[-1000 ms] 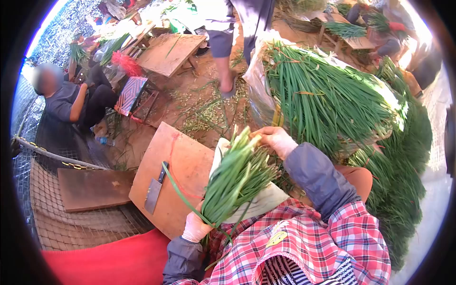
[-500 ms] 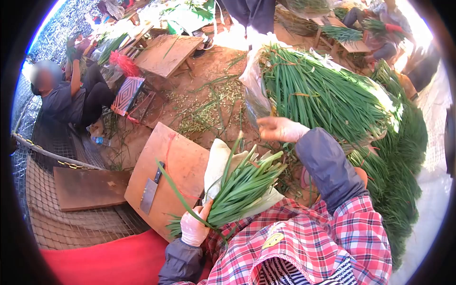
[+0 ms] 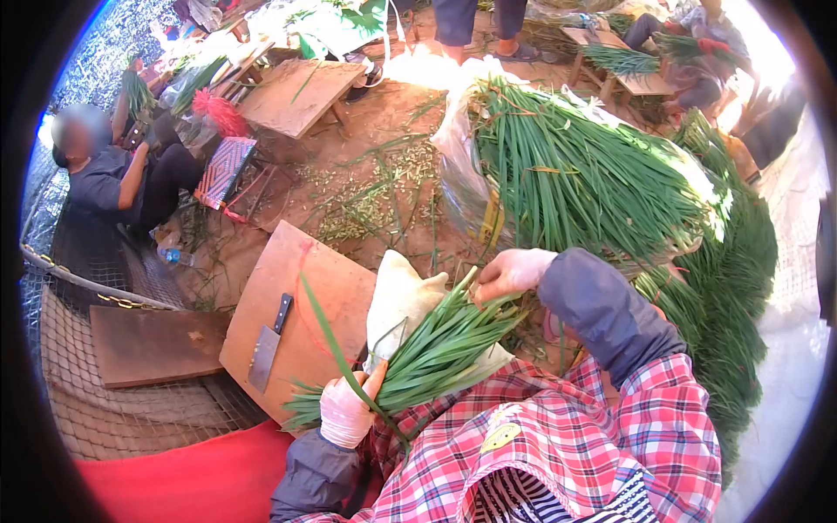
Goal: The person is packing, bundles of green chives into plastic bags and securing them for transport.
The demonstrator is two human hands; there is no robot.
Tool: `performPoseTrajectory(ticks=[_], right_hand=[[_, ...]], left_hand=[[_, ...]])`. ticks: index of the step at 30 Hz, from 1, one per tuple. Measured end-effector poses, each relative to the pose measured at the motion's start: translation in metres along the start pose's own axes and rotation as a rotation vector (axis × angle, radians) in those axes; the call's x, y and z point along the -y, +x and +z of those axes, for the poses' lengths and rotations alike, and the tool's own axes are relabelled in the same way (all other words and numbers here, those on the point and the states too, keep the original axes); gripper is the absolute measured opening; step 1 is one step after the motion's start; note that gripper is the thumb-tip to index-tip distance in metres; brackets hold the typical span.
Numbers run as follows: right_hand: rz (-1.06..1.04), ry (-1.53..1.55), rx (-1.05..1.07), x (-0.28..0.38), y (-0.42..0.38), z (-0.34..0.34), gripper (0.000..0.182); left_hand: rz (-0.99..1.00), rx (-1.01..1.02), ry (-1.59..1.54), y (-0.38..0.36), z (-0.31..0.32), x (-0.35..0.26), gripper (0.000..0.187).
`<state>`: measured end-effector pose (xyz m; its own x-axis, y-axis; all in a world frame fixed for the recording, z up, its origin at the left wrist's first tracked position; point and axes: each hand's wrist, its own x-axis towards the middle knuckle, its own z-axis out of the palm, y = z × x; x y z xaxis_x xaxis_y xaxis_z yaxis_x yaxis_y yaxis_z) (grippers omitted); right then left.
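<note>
A bunch of garlic chives [image 3: 449, 349] lies across my lap, stem ends up and right, leaf tips down and left. My left hand [image 3: 347, 413], in a pale glove, is closed around its leaf end, and one long leaf sticks up past the thumb. My right hand [image 3: 516, 272] is at the stem end with fingers pinched together on a stem. Beneath the bunch is a white cloth [image 3: 397, 301]. Left of it, a cleaver [image 3: 268, 349] with a black handle lies on a tilted wooden board [image 3: 331, 301].
A large heap of chives [image 3: 584, 166] in clear plastic stands ahead right, with more chives [image 3: 741, 305] along the right side. A seated person [image 3: 109, 187] works at the left, near a woven stool [image 3: 228, 170] and a low table [image 3: 301, 94]. Cut scraps [image 3: 375, 200] litter the ground.
My right hand has come down and left onto the stem end, its fingers now pinched. My left hand still grips the bunch. The standing person's feet now show at the top.
</note>
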<state>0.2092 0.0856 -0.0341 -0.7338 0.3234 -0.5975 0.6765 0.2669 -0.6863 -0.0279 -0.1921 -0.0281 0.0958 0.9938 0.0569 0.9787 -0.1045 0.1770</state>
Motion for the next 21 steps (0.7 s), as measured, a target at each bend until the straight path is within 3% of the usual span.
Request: performPoseTrajectory(ticks=[6, 9, 14, 21], right_hand=[[-0.24, 0.07, 0.061, 0.014, 0.008, 0.038, 0.046], [-0.273, -0.245, 0.017, 0.016, 0.001, 0.051, 0.038], [-0.347, -0.453, -0.222, 0.015, 0.0, 0.053, 0.023], [-0.377, -0.252, -0.446, -0.014, 0.002, 0.05, 0.018]], left_hand=[[0.04, 0.04, 0.07, 0.006, -0.012, -0.003, 0.05], [0.038, 0.095, 0.048, 0.006, -0.014, -0.002, 0.051], [0.045, 0.082, 0.018, 0.01, -0.012, -0.002, 0.054], [0.055, 0.093, 0.105, 0.004, -0.006, -0.001, 0.058]])
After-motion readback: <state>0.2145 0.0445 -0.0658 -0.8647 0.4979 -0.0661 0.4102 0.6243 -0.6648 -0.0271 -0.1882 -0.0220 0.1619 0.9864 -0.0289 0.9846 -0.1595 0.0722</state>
